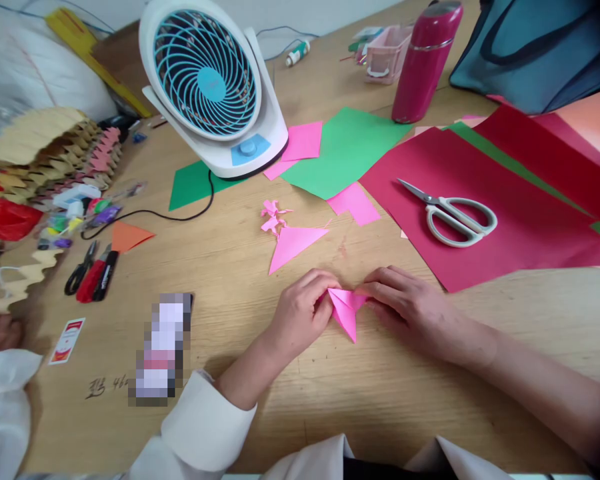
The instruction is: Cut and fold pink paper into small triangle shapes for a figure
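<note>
Between my two hands, just above the wooden table [260, 427], is a small folded pink paper [346, 312] with a point facing down toward me. My left hand [305, 308] pinches its left corner between thumb and fingers. On the other side, my right hand [411, 310] has its fingers pressed together on the paper's right end. Beyond the hands lies a flat pink paper triangle [296, 245], with small cut pink pieces [272, 217] at its upper edge. White-handled scissors [460, 220] rest on dark red paper [445, 267] to the right.
A white fan [213, 83] stands at the back, its cord on the table. Green sheets [347, 150], a magenta bottle [425, 63] and a blue bag [545, 53] lie beyond. A phone [163, 347] and black scissors [81, 269] are left, near another person's hand [0, 332].
</note>
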The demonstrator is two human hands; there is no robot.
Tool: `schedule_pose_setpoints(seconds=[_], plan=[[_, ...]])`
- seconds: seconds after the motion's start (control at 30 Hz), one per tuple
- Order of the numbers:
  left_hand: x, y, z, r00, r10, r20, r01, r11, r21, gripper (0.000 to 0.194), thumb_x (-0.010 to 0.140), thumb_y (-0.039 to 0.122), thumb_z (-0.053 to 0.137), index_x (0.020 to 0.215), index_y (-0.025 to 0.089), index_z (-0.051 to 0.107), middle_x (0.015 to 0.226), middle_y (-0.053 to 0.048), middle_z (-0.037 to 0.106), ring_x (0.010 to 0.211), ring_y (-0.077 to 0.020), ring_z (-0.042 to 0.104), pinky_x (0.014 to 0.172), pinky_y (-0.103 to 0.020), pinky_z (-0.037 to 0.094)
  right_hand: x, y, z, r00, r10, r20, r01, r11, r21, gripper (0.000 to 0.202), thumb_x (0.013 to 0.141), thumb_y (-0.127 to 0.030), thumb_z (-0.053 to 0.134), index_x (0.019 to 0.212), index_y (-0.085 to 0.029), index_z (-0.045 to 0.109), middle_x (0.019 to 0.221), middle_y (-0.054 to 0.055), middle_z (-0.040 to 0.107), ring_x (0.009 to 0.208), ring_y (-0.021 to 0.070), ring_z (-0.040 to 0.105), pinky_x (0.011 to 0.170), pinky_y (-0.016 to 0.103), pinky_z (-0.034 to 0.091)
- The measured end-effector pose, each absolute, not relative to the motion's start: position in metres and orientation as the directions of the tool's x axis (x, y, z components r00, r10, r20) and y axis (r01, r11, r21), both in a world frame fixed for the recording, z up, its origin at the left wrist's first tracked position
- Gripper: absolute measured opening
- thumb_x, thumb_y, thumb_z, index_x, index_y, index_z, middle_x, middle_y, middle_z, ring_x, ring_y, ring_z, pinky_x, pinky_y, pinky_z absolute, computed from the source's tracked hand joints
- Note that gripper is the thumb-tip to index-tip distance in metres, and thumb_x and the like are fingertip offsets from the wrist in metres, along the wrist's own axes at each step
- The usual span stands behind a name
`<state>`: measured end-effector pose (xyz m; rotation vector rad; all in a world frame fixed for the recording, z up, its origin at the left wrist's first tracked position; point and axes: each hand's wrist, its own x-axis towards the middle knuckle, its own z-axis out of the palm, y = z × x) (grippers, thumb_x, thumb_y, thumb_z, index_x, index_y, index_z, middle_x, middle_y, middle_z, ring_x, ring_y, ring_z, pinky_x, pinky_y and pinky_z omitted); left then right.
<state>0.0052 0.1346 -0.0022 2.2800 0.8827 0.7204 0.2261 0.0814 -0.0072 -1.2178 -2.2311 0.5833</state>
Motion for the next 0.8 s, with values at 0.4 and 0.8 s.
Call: schedule_pose_setpoints(seconds=[0.4, 0.8], plan=[[0.004, 0.12, -0.007, 0.661, 0.669, 0.341, 0.403, -0.699, 0.591, 0.021, 0.088, 0.004, 0.05, 0.098, 0.019, 0.06, 0.083, -0.002, 0.064, 0.074, -0.013, 0.06, 0.07, -0.026, 0.047, 0.225, 0.08, -0.007, -0.435, 0.88, 0.188, 0.692, 0.461, -0.556, 0.01, 0.095, -0.018, 0.054, 0.097, -0.017, 0.064, 0.088, 0.007, 0.06, 0.08, 0.0202, 0.058, 0.073, 0.035, 0.047], [0.007, 0.115, 0.007, 0.657, 0.74, 0.146, 0.356, -0.475, 0.804, 0.017, 0.096, 0.028, 0.048, 0.103, 0.017, 0.06, 0.09, -0.005, 0.066, 0.079, -0.0163, 0.062, 0.074, -0.03, 0.049, 0.224, 0.081, -0.005, -0.377, 0.906, 0.19, 0.664, 0.408, -0.627, 0.018, 0.099, -0.018, 0.045, 0.099, -0.018, 0.063, 0.09, 0.008, 0.063, 0.079, 0.019, 0.06, 0.072, 0.033, 0.047]])
